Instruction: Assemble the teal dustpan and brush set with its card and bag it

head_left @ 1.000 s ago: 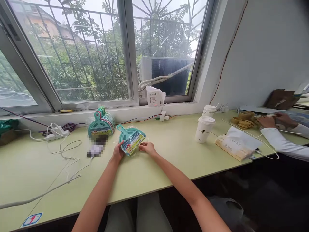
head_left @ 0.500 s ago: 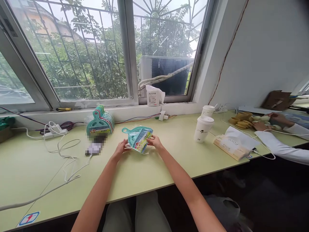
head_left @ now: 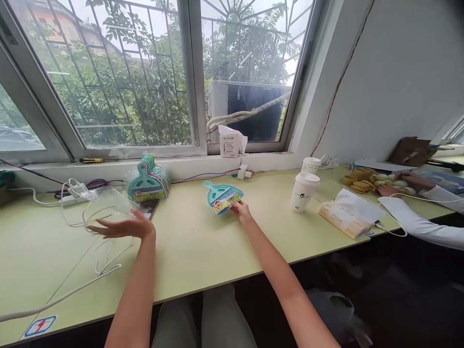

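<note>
The pale green table (head_left: pixel 203 261) runs along a white wall (head_left: pixel 391 77) beneath a metal-framed window (head_left: pixel 195 82), with bars, trees and a boxy grey unit (head_left: pixel 253 108) outside. On the sill stand a white pack (head_left: pixel 230 145) and, further left, a yellow-and-black tool (head_left: pixel 91 160).

The teal dustpan (head_left: pixel 223 194) with its brush is near the table's middle; the right hand (head_left: pixel 242 210) has its grip pinching the lower right edge. The left hand (head_left: pixel 125 227) has its grip spread, fingers apart, just beside a clear bag (head_left: pixel 112 200); I cannot tell whether they touch.

A stack of dustpans (head_left: pixel 148 182) stands near the sill, beside a power strip (head_left: pixel 76 197) and loose white cables (head_left: pixel 72 292). To the right are two white cups (head_left: pixel 305 193), a tissue pack (head_left: pixel 348 215) and, further along, another person's white sleeve (head_left: pixel 413 220) and hands (head_left: pixel 389 189) by yellowish pieces (head_left: pixel 362 179). A sticker (head_left: pixel 40 326) marks the table's near left edge.
</note>
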### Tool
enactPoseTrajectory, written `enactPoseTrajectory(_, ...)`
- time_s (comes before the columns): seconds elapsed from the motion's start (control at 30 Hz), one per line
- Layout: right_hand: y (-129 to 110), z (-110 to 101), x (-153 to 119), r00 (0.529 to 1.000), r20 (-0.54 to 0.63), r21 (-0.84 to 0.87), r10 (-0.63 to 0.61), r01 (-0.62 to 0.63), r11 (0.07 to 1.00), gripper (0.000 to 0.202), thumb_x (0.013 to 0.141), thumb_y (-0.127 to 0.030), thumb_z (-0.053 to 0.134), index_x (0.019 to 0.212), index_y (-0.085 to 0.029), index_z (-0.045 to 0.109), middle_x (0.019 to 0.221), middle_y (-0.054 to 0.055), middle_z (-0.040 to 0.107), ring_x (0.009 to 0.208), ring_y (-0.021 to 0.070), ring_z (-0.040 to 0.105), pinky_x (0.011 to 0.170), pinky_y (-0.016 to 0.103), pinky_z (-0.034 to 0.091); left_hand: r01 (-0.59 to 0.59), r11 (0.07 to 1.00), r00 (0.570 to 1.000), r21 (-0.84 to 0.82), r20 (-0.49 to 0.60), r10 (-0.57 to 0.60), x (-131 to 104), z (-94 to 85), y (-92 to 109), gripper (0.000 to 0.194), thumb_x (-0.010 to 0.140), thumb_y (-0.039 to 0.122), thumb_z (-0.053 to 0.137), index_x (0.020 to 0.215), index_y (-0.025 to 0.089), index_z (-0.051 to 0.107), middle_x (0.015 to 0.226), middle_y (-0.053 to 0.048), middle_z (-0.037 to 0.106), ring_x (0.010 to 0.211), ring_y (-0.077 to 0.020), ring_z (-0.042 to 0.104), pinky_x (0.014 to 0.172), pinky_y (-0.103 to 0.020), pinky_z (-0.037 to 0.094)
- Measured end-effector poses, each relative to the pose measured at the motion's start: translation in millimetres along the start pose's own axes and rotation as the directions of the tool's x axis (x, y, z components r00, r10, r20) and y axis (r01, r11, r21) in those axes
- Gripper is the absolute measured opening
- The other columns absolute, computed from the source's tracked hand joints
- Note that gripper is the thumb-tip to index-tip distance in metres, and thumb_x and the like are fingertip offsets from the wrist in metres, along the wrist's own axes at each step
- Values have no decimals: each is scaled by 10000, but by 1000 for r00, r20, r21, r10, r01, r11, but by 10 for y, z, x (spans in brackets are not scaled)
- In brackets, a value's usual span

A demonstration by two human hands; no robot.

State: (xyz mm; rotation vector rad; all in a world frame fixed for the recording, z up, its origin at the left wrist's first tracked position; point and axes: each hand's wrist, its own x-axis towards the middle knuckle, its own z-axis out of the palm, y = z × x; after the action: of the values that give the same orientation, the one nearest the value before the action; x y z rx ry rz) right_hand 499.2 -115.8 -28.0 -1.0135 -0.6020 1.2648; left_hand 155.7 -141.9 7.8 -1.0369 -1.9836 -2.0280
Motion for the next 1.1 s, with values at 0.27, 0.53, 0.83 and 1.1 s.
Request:
enactPoseTrajectory(0.27, 82, 83, -41, 997, 79, -42, 13, -10, 999, 250, 696, -83, 708, 903, -165, 594, 842, 39, 730, 773, 177, 713, 743, 307, 608, -270, 962, 962, 37, 51, 268, -165, -31, 167, 548, 862, 346, 532, 1359, 148, 413, 1571, -175, 124, 1456, -330, -50, 1100, -599, -136)
enactPoseTrajectory(0.53, 173, 225, -118, 960, 279, -128, -17, 55, 990, 315, 673, -188, 788, 928, -171, 602, 877, 53, 735, 764, 178, 715, 749, 313, 603, 567, 808, 328, -159, 944, -45, -772, 451, 276, 520, 832, 460, 572, 1267, 198, 461, 1100, -128, 633, 897, -237, 646, 722, -382, 551)
enactPoseTrajectory(0.83, 115, 96, 5, 988, 129, -407, 82, -22, 913, 459, 834, -584, 560, 714, -145, 621, 520, 40, 625, 368, 105, 525, 374, 207, 422, 553, 799, 609, -238, 770, -192, -640, 540, 76, 328, 766, 429, 617, 977, 178, 615, 885, -60, 641, 864, -208, 622, 662, -268, 499)
enactPoseTrajectory(1.1, -174, -206, 152, 992, -111, -220, -57, 32, 975, 586, 897, -664, 271, 647, -204, 536, 419, -37, 418, 306, 69, 264, 355, 219, 287, 347, 912, 757, -219, 639, -135, -693, 474, 149, 313, 881, 381, 494, 1076, 176, 627, 1062, -96, 654, 1044, -255, 589, 895, -350, 455)
